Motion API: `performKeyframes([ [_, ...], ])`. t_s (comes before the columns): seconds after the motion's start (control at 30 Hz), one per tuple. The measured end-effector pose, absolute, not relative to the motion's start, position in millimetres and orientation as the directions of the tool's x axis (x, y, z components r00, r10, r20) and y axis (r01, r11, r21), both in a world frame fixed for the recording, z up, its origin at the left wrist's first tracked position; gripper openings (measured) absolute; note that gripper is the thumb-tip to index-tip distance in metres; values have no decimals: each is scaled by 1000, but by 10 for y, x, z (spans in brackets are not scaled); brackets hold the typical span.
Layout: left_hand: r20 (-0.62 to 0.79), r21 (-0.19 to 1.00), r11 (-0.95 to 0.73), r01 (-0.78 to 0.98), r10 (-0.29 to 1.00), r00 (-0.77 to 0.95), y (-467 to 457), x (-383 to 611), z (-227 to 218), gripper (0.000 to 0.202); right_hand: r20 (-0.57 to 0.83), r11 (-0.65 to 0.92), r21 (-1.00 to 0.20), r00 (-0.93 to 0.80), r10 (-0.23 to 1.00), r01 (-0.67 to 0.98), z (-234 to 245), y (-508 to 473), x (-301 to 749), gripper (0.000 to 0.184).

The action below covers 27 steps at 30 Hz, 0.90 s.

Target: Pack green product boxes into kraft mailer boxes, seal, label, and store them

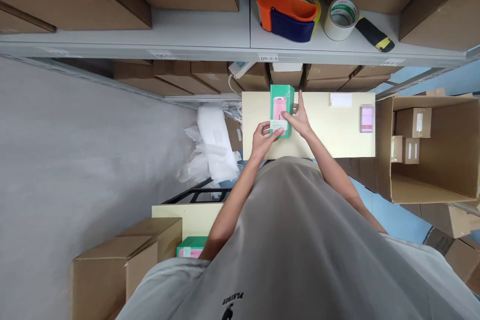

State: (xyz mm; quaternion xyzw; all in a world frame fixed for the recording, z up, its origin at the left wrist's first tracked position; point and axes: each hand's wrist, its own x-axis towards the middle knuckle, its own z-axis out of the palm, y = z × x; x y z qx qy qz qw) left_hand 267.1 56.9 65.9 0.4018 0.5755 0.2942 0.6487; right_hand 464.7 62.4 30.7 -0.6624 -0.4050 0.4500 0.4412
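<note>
A green box (282,91) with a pink picture and a white label on its front is held upright over the pale yellow table (322,145). My left hand (263,139) grips its lower left corner, thumb across the white label. On the right side, my right hand (298,117) holds the box with the thumb on the front; its index finger points up, away from the box. Further right on the table lie a white slip or pad (341,99) and a phone (367,118) with a lit pinkish screen.
Above, a grey shelf (202,30) holds cartons, a tape dispenser (287,17), a tape roll (341,19) and a box cutter (375,34). An open carton (435,192) with small boxes stands right. White foam wrap (213,135) lies left; another green box (192,246) sits lower left.
</note>
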Motion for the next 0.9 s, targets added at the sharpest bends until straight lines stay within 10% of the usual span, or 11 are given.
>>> performKeyframes([
  [0.33,-616,676,735,-48,600,511,652,2439,586,61,-261,-255,-965,178,949,-55,401,498,4666,136],
  [0.9,-588,809,586,52,802,102,521,2616,592,71,-275,-303,-946,213,938,113,477,562,4590,143],
])
